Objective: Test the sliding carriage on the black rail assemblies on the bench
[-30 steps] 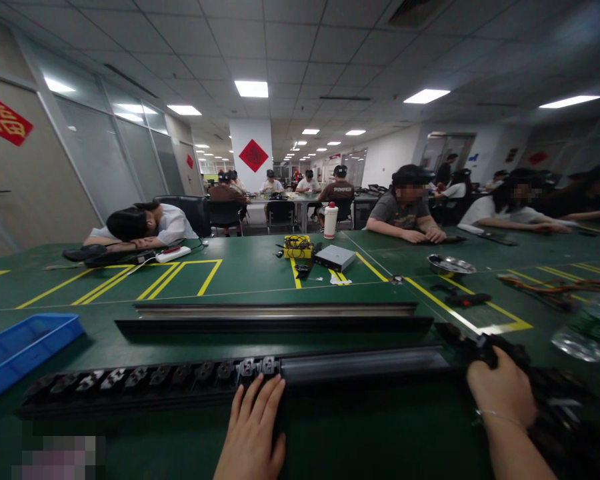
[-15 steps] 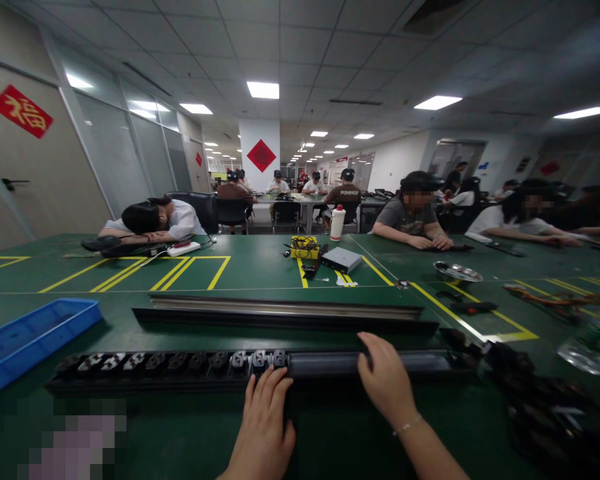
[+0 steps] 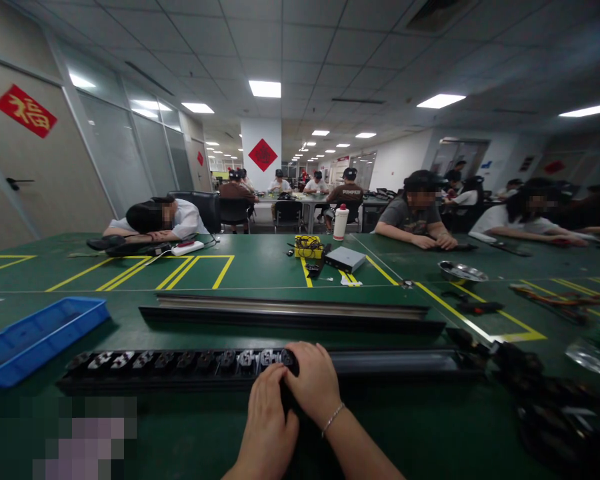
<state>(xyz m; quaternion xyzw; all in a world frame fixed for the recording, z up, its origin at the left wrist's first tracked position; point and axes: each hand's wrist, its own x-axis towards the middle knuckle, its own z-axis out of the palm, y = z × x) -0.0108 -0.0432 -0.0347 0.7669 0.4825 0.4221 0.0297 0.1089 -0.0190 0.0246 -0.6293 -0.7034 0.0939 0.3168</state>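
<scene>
The black channel (image 3: 395,361) looks smooth and glossy, the tray (image 3: 60,345) plastic.

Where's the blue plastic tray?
The blue plastic tray sits on the green table at the head view's left edge, beside and slightly beyond the left end of the nearest black channel.

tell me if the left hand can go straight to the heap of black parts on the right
Probably not: the right hand and right forearm lie between the left hand and the heap of black parts, so it would likely need to go over or around.
</scene>
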